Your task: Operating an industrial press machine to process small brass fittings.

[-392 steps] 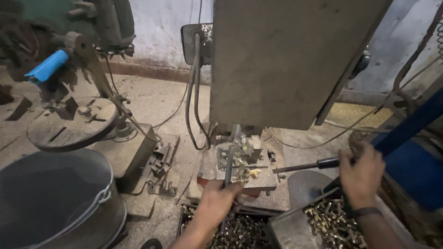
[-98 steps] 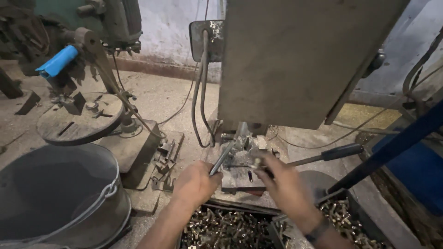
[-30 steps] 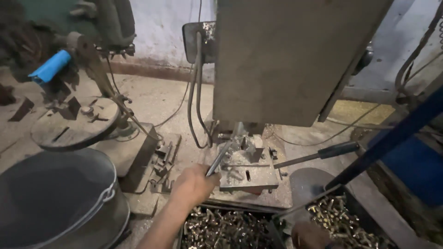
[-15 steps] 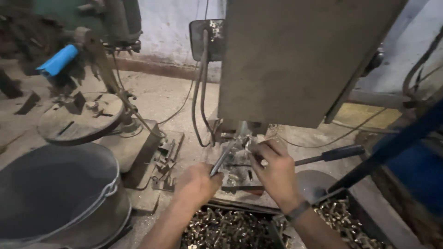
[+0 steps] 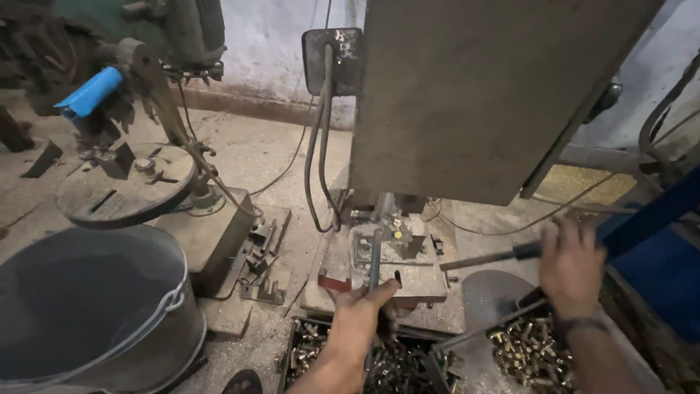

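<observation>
Head view only, looking down at a small press. Left hand (image 5: 362, 315) closed around the near end of a thin metal rod (image 5: 374, 254), grip firm at the base, rod tip reaching into the fixture block (image 5: 386, 252) under the grey machine housing (image 5: 481, 95). Small brass piece (image 5: 397, 235) seated in the block, right below the spindle. Right hand (image 5: 572, 257) wrapped shut on the black-handled lever (image 5: 503, 257) at the machine's right side, fingers curled over the handle. Two trays of brass parts below: one (image 5: 397, 365) under the left wrist, another (image 5: 529, 350) beneath the right forearm. Grey metal bucket (image 5: 87, 306) at far left, round drill table (image 5: 124, 182) with blue-capped handle (image 5: 91, 91) behind it. Judged best practice here: rod kept steady and low against the block, left fingers well back from the spindle, lever drawn smoothly rather than jerked, piece checked square in its seat before full pressure. Floor gritty, cables trailing nearby.
</observation>
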